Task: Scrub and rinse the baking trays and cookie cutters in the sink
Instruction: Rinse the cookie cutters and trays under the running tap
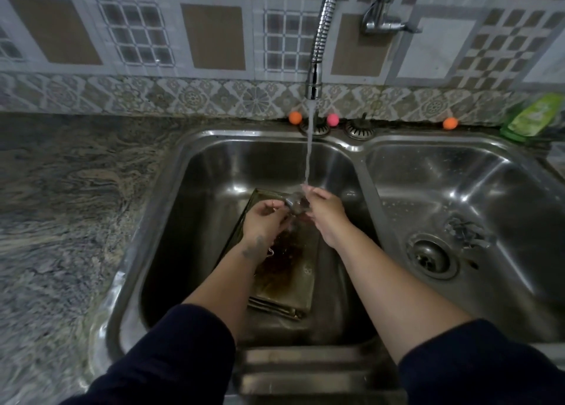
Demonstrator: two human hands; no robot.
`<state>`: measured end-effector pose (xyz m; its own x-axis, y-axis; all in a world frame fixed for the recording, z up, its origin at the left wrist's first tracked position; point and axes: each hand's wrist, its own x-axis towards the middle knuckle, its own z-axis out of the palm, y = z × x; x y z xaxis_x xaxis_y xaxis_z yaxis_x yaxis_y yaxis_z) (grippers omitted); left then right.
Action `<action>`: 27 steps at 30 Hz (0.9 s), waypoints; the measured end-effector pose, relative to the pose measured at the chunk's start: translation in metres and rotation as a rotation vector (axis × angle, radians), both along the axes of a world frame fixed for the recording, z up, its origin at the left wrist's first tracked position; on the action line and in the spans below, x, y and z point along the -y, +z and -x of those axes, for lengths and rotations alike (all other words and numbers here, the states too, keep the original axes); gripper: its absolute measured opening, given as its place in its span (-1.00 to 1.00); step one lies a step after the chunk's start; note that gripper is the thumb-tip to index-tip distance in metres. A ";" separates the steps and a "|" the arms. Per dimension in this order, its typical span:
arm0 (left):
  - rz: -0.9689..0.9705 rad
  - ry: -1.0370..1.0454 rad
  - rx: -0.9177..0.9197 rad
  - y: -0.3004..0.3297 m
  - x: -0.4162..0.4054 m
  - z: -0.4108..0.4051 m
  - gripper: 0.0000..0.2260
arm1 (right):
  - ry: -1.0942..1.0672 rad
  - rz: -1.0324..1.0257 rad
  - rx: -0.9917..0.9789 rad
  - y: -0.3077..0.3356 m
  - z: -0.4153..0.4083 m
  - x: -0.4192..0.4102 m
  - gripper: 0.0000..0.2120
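Observation:
Water runs from the flexible tap (pixel 315 77) into the left sink basin (pixel 214 166). Under the stream both hands hold a small metal cookie cutter (pixel 295 204). My left hand (pixel 266 221) grips its left side and my right hand (pixel 325 213) grips its right side. Below them, stacked baking trays (pixel 293 285) lie in the basin, the top one stained with dark brown residue. Another thin cutter (pixel 270 252) seems to lie on the tray by my left wrist. Several metal cutters (pixel 464 229) lie in the right basin (pixel 458 175) above the drain.
A granite counter (pixel 61 206) spans the left side. A green dish-soap bottle (pixel 532 115) lies at the back right corner. Orange and pink balls (pixel 295 117) and two strainer plugs (pixel 359 128) sit on the sink's back ledge. A second tap (pixel 382 22) is mounted on the tiled wall.

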<state>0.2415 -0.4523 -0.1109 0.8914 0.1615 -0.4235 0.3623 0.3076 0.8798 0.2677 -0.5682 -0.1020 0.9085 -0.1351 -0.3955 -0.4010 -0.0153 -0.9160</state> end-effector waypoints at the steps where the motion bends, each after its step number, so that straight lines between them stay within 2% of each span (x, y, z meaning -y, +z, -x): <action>1: -0.041 -0.001 0.017 0.000 0.002 0.000 -0.87 | 0.003 -0.023 0.005 -0.001 0.000 0.001 -0.85; 3: -0.046 -0.008 0.043 -0.002 0.006 0.002 -0.80 | 0.009 -0.064 0.018 -0.002 0.001 0.005 -0.68; 5: 0.028 -0.009 0.052 -0.001 0.009 0.003 -0.73 | 0.026 -0.113 0.014 0.002 0.004 0.008 -0.56; 7: 0.076 -0.004 0.075 0.002 0.013 0.005 -0.74 | 0.063 -0.164 0.014 0.007 0.005 0.011 -0.47; 9: 0.042 -0.026 0.118 0.004 0.020 0.005 -0.74 | 0.098 -0.123 0.048 0.011 0.004 0.017 -0.41; 15: -0.542 -0.261 0.332 0.021 0.052 0.003 -0.68 | 0.096 0.092 0.208 0.032 -0.005 0.047 -0.36; 21: -0.965 -0.590 0.474 0.033 0.107 0.000 -0.61 | 0.100 0.459 0.237 0.051 -0.011 0.121 -0.46; 24: -1.172 -0.759 0.419 0.031 0.138 -0.001 -0.52 | 0.067 0.568 0.202 0.052 -0.003 0.167 -0.45; 27: -1.337 -0.840 0.307 0.028 0.163 0.000 -0.42 | 0.087 0.660 0.126 0.037 0.006 0.217 -0.53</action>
